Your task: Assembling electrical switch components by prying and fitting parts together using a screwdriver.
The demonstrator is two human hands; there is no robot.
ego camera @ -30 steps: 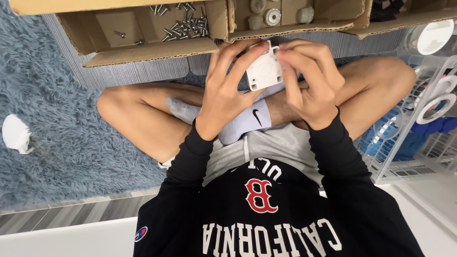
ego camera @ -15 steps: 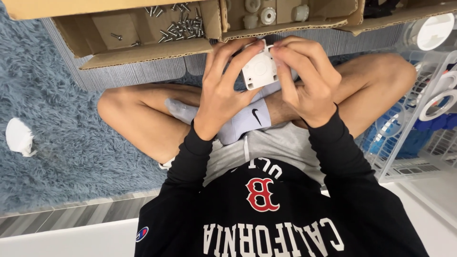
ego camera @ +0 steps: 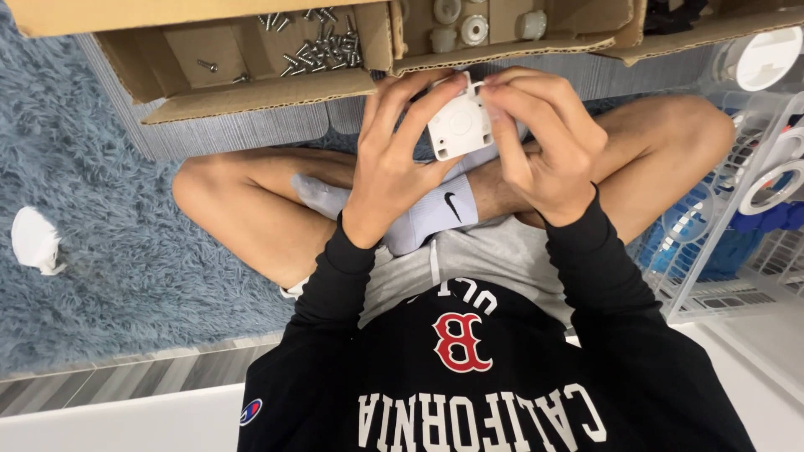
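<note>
A small white square plastic part (ego camera: 459, 127) with rounded corners is held up over my crossed legs by both hands. My left hand (ego camera: 392, 163) grips its left side, with the fingers curled over the top edge. From the other side, my right hand (ego camera: 548, 142) holds it, fingertips pinching the top right corner. Just beyond the hands is an open cardboard box (ego camera: 260, 96). Its left compartment holds several loose metal screws (ego camera: 322, 46). Its right compartment holds several white round parts (ego camera: 473, 25).
I sit cross-legged on a blue shag rug (ego camera: 100, 251), wearing grey socks (ego camera: 431, 213). A white wire rack (ego camera: 754, 180) with blue and white items stands at the right. A small white object (ego camera: 33, 238) lies on the rug at the left.
Both hands keep hold of the white part in nearly the same place. The fingertips have shifted slightly along its top edge.
</note>
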